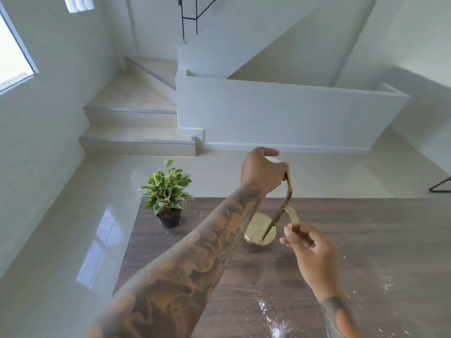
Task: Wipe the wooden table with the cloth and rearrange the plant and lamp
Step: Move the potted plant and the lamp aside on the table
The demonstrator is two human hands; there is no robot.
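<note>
Spanning the lower frame, the wooden table [366, 240] carries white dust [275, 323] at its near edge; no cloth shows. Far left on it stands the plant [166, 189]. The brass lamp [280, 211] sits mid-table, base tilted. The left hand [261, 172] clenches its curved top; the right hand [310, 247] pinches the lower brass strip. Moving it well probably means lifting straight up, steadying the strip, and setting it down clear of the dust.

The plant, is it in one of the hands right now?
No, the plant stands alone on the table; both hands hold the lamp.
</note>
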